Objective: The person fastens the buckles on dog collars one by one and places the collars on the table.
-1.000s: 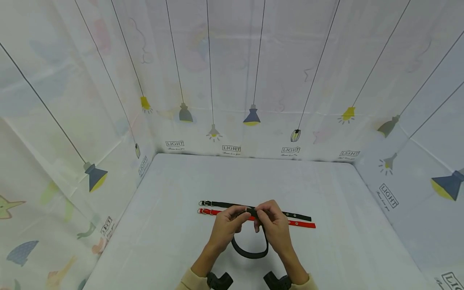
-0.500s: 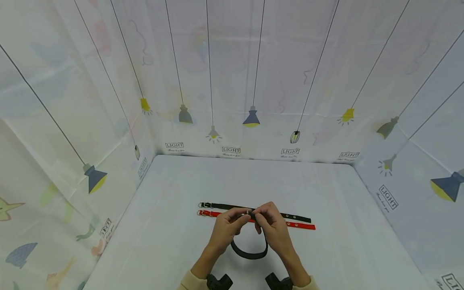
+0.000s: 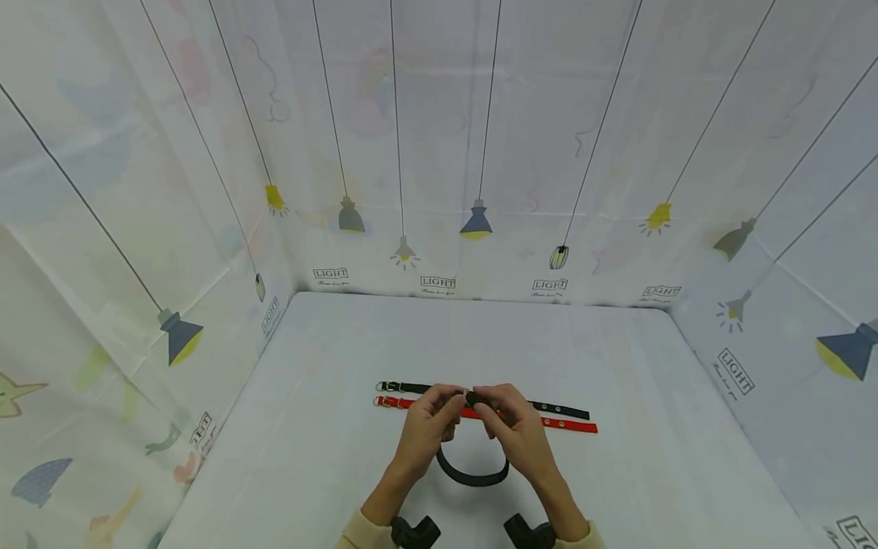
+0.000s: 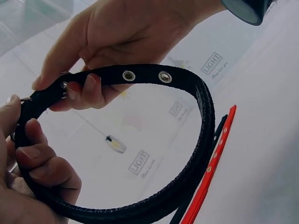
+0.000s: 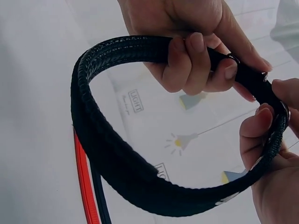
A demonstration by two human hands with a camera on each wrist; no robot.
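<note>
A black collar [image 3: 473,479] is bent into a loop above the table, its lower curve hanging below both hands. My left hand [image 3: 421,438] pinches its buckle end between thumb and fingers. Facing it, my right hand [image 3: 524,438] pinches the strap close to the buckle, fingertips nearly meeting. Metal-rimmed eyelets [image 4: 165,77] show along the strap on the right hand's side in the left wrist view. Fingers cover most of the buckle. Beyond the hands lie a second black collar [image 3: 562,410] and a red collar [image 3: 572,427], side by side and stretched straight, partly hidden.
The white table [image 3: 329,473] is enclosed by pale fabric walls [image 3: 439,137] printed with hanging lamps. A black wrist camera mount [image 3: 415,532] sits on the left wrist, and another mount [image 3: 527,532] on the right.
My right hand's thumb and index finger have shifted slightly left on the collar, nearer the left fingertips. Its right side is now more hidden behind the hand. The two laid-out collars stay put.
</note>
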